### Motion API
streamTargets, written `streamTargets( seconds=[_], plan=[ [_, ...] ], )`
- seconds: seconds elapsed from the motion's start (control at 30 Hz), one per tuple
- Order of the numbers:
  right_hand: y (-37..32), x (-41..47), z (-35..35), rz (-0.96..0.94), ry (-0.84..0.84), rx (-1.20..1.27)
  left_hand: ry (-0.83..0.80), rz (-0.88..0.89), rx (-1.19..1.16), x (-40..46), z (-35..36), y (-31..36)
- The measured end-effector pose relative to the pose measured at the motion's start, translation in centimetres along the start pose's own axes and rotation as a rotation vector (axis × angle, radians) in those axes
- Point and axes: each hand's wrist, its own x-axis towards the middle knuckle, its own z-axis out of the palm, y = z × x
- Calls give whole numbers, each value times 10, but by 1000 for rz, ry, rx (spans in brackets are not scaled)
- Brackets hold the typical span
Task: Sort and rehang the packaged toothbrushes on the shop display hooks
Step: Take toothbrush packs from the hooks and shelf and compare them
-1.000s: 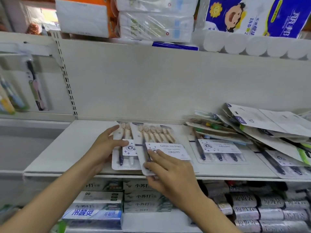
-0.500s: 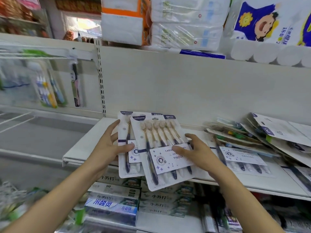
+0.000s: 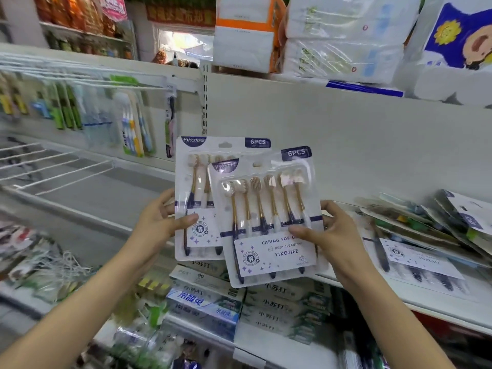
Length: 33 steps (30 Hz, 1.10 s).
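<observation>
both six-packs of toothbrushes are held up in front of the shelf (image 3: 431, 302), overlapping. the left hand (image 3: 157, 222) pinches the rear pack (image 3: 197, 187) at its left edge, thumb on front. the right hand (image 3: 330, 235) grips the front pack (image 3: 269, 225) at its right edge.

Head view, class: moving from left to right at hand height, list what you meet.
Bare wire hooks → left hand → rear six-pack of toothbrushes → front six-pack → right hand → heap of toothbrush packs on the shelf.
</observation>
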Motion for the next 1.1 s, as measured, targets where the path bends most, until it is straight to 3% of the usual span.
streamTargets(
  seconds=[0.47,0.67,1.1],
  plan=[
    [-14,-5,127,-87,-236,167,493,82,53,-94,-148,6],
    [-23,-10,208,-94,-329,172,613,91,47,-121,-229,8],
    [-43,-47,431,-105,-414,266,701,90,194,-176,-439,24]
  ],
)
